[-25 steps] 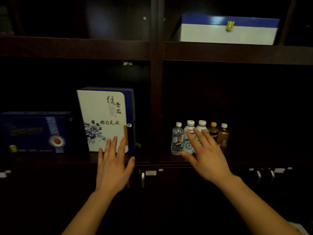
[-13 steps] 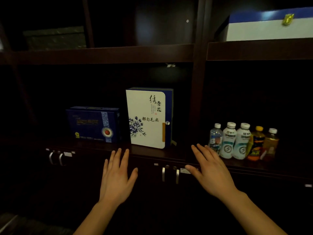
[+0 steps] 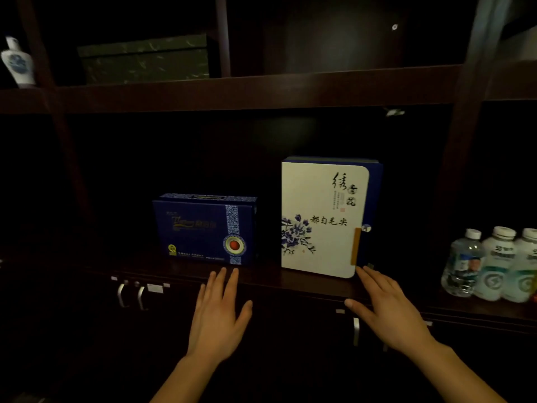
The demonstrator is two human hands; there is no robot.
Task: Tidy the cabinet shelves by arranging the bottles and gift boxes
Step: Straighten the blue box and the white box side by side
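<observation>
Both hands were held flat and spread in front of a dark wooden cabinet, palms down, gripping nothing. The left hand (image 3: 216,318) hovered at the front edge of the middle shelf (image 3: 290,282), its fingertips just below the dark blue gift box (image 3: 205,229) that stood upright there. The right hand (image 3: 390,317) reached toward the lower right corner of the taller white gift box (image 3: 319,219) — painted with blue flowers and black calligraphy — and whether its fingertips touched the box could not be told. The two boxes stood side by side, a narrow gap between them.

In the next compartment to the right, a clear water bottle (image 3: 462,264) and two white-labelled bottles (image 3: 497,264) stood in a row, touching. On the upper shelf lay a dark green box (image 3: 145,59), and at far left a blue-and-white ceramic bottle (image 3: 17,62) — blurred. Metal door handles (image 3: 132,293) showed below.
</observation>
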